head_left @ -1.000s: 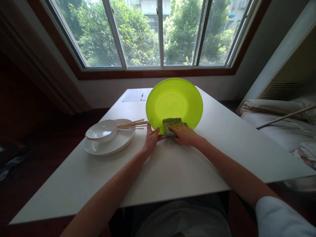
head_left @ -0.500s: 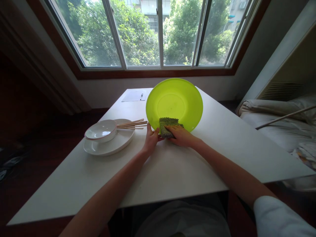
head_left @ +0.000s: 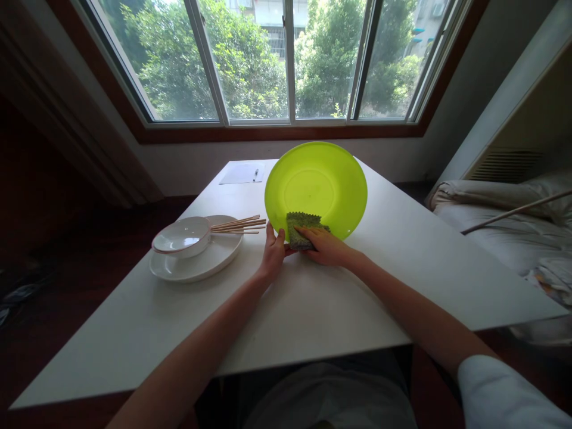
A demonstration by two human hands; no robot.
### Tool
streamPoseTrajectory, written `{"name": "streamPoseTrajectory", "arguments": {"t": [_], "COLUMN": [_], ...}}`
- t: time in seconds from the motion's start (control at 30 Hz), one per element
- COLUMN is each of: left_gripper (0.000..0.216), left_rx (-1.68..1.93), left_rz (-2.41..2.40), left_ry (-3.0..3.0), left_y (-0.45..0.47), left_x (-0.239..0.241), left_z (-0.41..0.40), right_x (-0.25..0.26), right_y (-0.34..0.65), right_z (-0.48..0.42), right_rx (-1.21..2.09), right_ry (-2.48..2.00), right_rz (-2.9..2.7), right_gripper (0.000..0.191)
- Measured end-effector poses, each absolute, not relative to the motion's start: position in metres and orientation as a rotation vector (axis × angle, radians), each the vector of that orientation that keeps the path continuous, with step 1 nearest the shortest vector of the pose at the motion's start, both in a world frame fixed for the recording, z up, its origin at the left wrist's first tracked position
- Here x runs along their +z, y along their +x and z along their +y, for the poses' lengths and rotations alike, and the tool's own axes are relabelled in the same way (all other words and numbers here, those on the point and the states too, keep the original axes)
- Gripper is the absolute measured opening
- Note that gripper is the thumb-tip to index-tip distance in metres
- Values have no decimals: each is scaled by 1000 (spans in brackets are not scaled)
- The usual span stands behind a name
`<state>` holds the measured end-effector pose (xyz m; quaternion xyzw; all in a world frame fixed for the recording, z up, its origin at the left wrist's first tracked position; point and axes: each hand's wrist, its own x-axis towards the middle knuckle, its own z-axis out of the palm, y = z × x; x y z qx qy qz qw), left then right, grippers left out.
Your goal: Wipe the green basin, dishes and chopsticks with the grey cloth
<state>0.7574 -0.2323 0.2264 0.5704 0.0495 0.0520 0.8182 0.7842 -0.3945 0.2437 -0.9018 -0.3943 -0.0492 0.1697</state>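
Observation:
A large lime-green basin (head_left: 319, 173) is tilted up towards me over the middle of the table. My left hand (head_left: 273, 250) grips its lower left rim, thumb in front and the other fingers partly hidden behind. A dark green cleaning cloth (head_left: 300, 229) with a zigzag edge lies over the basin's lower rim. My right hand (head_left: 328, 245) holds this cloth, its fingers pressing it against the basin's inner side. To the left, a white bowl (head_left: 183, 235) and several wooden chopsticks (head_left: 239, 224) rest on a white oval plate (head_left: 210, 268).
The white table (head_left: 322, 310) stands before a window. A sheet of paper (head_left: 236, 173) with a pen (head_left: 256, 174) lies at its far left corner. On the right, beyond the table edge, is a pale padded seat (head_left: 473, 208) with a thin stick (head_left: 513, 213) across it.
The cloth and my right hand's fingers have shifted very slightly left along the basin's lower rim. My left hand and the basin stay nearly still.

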Motion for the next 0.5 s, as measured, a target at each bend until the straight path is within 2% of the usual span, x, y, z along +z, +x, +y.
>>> {"name": "streamPoseTrajectory", "arguments": {"t": [0.27, 0.5], "left_gripper": [56, 59], "left_rx": [174, 135], "left_rz": [140, 151], "left_ry": [1219, 1238], "left_y": [758, 757], "left_x": [223, 227], "left_z": [-236, -237], "right_x": [241, 243], "right_y": [784, 784], "right_z": [-386, -405], "right_rx": [-140, -138], "right_ry": [-2483, -2723], "right_rz": [-1115, -1125], "right_gripper": [64, 63]}}
